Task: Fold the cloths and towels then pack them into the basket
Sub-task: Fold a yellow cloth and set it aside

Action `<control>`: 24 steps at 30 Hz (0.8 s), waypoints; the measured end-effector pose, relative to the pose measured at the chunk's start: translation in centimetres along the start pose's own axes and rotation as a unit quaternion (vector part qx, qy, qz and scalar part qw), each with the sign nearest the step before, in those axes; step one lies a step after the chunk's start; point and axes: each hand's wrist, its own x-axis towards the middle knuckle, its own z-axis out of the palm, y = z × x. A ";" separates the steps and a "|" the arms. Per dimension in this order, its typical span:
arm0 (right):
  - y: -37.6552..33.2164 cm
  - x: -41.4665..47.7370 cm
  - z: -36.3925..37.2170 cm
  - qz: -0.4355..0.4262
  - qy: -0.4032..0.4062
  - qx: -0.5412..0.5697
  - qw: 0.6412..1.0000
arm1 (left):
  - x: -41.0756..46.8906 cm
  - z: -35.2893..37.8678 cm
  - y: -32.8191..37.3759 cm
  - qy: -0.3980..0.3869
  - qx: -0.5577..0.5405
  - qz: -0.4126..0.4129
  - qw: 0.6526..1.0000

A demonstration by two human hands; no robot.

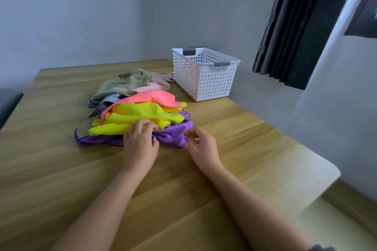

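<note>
A heap of unfolded cloths lies on the wooden table (61,169). A purple cloth (173,134) is nearest me, with a yellow cloth (142,114) on it, then a pink cloth (151,97) and a green patterned towel (122,82) further back. My left hand (140,142) rests on the heap's near edge, its fingers curled into the yellow cloth and its thumb on the purple one. Just right of the purple cloth hovers my right hand (202,144), fingers loosely curled and holding nothing. The white perforated basket (206,81) stands at the back right with nothing visible inside.
A pale pink cloth (161,79) and a grey-white one (106,102) also lie in the heap. The table's right edge runs close past the basket. A dark curtain (295,26) hangs at the right wall. A dark chair edge (8,104) shows at left.
</note>
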 end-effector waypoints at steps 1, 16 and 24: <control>0.2 0.9 0.8 -0.015 0.006 -0.001 1.000 | 0.2 0.4 -0.4 0.015 0.023 0.004 1.000; 1.7 4.0 3.5 -0.018 -0.119 -0.073 0.990 | 0.7 1.3 -2.6 -0.038 -0.024 -0.074 0.996; 1.7 4.2 3.5 -0.015 -0.118 -0.091 0.989 | 0.4 1.4 -2.7 0.014 -0.100 -0.044 0.994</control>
